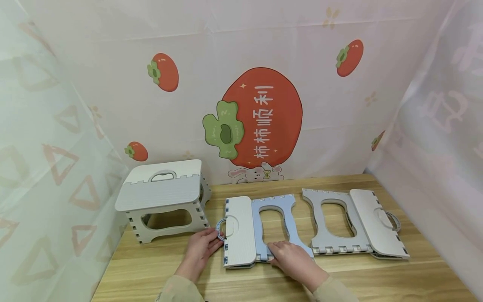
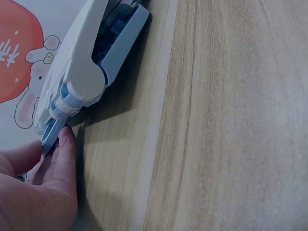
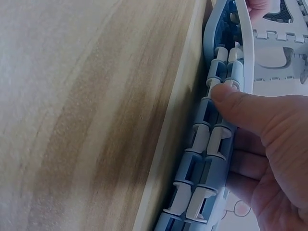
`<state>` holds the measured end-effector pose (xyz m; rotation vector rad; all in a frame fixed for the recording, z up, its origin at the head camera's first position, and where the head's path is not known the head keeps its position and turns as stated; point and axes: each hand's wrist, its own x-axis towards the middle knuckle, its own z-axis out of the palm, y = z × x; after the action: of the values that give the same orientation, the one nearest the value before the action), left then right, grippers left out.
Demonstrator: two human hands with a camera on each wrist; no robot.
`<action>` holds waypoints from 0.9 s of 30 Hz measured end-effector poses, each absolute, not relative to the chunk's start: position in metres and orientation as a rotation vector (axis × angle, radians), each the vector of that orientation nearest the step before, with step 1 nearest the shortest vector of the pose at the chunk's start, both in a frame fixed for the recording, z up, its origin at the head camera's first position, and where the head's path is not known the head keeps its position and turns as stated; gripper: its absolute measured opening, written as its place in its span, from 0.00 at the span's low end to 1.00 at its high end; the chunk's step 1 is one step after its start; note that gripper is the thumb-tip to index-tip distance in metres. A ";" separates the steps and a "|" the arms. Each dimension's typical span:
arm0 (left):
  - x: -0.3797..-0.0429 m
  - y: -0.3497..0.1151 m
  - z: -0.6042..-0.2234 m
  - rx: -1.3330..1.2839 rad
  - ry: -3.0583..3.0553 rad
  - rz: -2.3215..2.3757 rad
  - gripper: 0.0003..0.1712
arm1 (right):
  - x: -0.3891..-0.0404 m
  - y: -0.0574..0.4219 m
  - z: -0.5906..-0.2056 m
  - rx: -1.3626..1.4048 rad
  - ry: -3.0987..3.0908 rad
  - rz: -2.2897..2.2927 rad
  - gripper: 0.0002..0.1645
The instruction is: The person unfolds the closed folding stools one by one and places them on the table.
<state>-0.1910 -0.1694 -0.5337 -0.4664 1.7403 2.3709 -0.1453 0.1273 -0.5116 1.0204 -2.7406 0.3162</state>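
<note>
A blue-and-white folding stool (image 1: pixel 241 235) lies folded flat on the table in front of me. At its left end, my left hand (image 1: pixel 201 251) pinches the blue carry handle (image 1: pixel 218 229) between thumb and fingers; the left wrist view shows this grip on the handle (image 2: pixel 53 134) close up. My right hand (image 1: pixel 296 261) grips the near edge of the blue leg panel (image 1: pixel 258 228). In the right wrist view the thumb (image 3: pixel 228 98) presses on the hinged edge (image 3: pixel 192 163), while the other fingers curl over the panel's face.
Back left, a grey-and-white folding stool (image 1: pixel 158 195) stands unfolded on its legs. To the right a second grey-and-white stool (image 1: pixel 381 222) lies folded flat, close to the blue one. A printed cloth backdrop (image 1: pixel 320 142) rises behind the wooden table (image 1: pixel 422 277).
</note>
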 end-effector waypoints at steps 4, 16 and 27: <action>-0.192 -0.169 -0.535 -0.472 1.739 2.372 0.26 | -0.145 0.128 -0.511 1.028 -2.753 0.310 0.18; -0.190 -0.168 -0.533 -0.491 1.733 2.376 0.25 | -0.143 0.131 -0.507 1.057 -2.793 0.301 0.20; -0.187 -0.169 -0.533 -0.473 1.695 2.406 0.25 | -0.143 0.134 -0.507 1.078 -2.805 0.305 0.23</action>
<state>-0.1870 -0.1693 -0.5330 -0.4726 1.6952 2.4059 -0.1432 0.1345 -0.5072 1.0781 -2.8052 0.3049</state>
